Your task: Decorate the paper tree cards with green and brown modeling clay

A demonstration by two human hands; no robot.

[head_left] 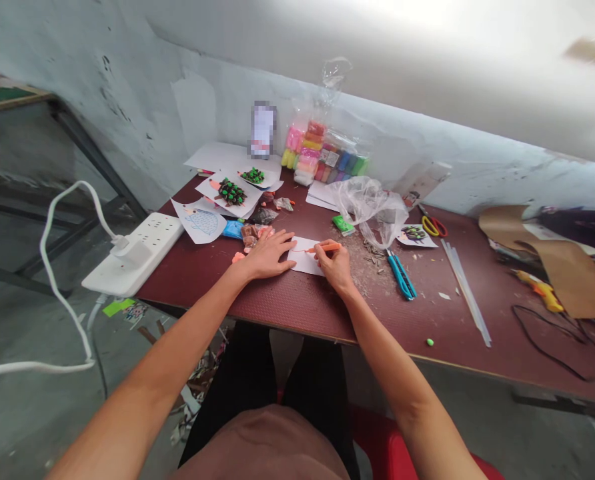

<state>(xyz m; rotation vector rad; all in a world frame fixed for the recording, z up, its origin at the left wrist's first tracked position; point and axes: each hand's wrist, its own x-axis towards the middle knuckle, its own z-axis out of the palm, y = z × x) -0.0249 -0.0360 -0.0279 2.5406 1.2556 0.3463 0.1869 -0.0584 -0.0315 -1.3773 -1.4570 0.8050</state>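
A small sheet of white paper (pixel 305 262) lies on the dark red table, with a thin orange line on it. My right hand (pixel 335 265) grips an orange pen (pixel 331 247), its tip at the paper. Spread flat, my left hand (pixel 271 255) rests on the table with its fingertips at the paper's left edge. Just behind that hand are brown and orange packets of clay (pixel 252 235) and a blue packet (pixel 233 229). Further left, a paper bears a blue drawing of a hedgehog (pixel 201 223). Behind it sits a clay hedgehog with green-tipped spikes (pixel 231 192) on paper.
A white power strip (pixel 137 250) overhangs the left table edge. Coloured clay packs (pixel 322 157) and a phone (pixel 263 130) stand by the wall. To the right are a plastic bag (pixel 372 203), a teal cutter (pixel 401 275), scissors (pixel 433 227), glue sticks (pixel 465 290) and a yellow glue gun (pixel 542 291).
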